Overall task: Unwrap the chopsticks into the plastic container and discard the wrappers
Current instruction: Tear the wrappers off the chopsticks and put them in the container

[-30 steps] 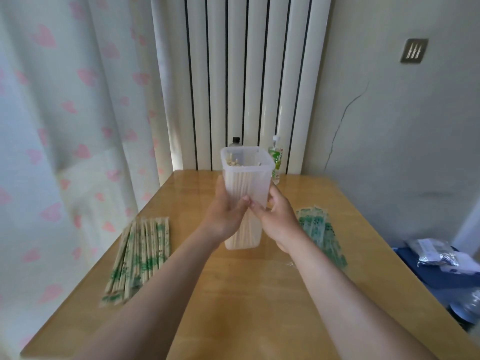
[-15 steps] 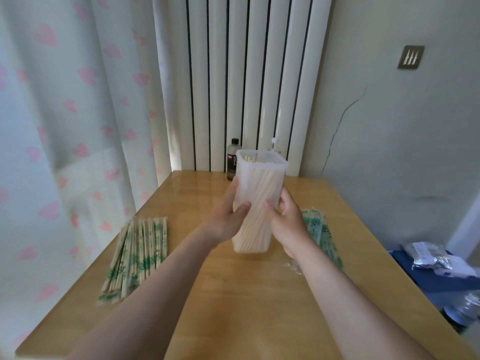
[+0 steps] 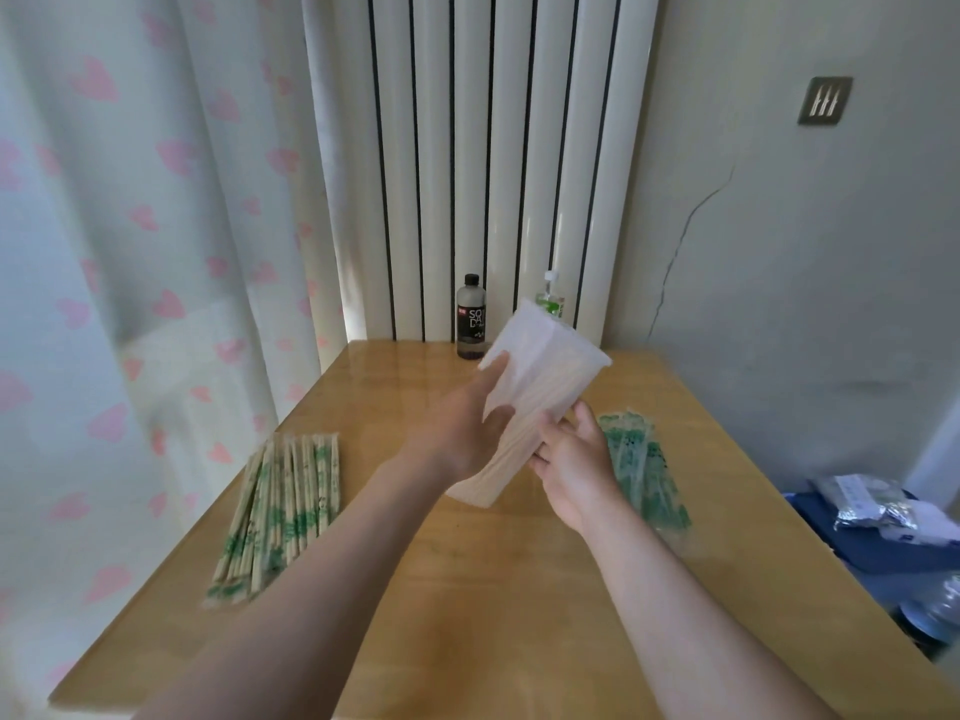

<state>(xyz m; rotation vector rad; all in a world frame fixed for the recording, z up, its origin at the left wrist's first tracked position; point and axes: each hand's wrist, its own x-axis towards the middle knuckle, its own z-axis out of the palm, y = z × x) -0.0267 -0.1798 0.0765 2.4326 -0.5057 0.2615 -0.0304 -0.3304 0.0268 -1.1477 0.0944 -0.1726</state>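
At the left edge of the worktop (image 3: 493, 605), below a heart-print curtain (image 3: 130, 252), a fan of wrapped chopsticks (image 3: 280, 511) lay waiting, well apart from the action at centre. There, a person's left hand (image 3: 460, 433) gripped the near side of the plastic container (image 3: 545, 366), thumb stretched up its wall. The tall, translucent tub was held tilted, its long axis running from a base low over the worktop, close to the wrists, up and away to the right, with the open mouth pointing toward the radiator (image 3: 493, 148) and two bottles (image 3: 471, 319) at the back. Bare chopsticks (image 3: 519, 444) showed faintly through the wall, lying along that same axis. The right hand (image 3: 576, 459) clasped the lower part of the container from the other side, fingers curled round it, so both hands were occupied and neither was free to reach for a stick. Just to the right of that hand lay a heap of emptied wrappers (image 3: 644, 470), apparently not yet thrown away. The wrapped stock sat on the left hand's side, making it the nearer one for the next pick-up once the tub was set upright. A blue bag (image 3: 857, 537) lay beyond the worktop's right edge.
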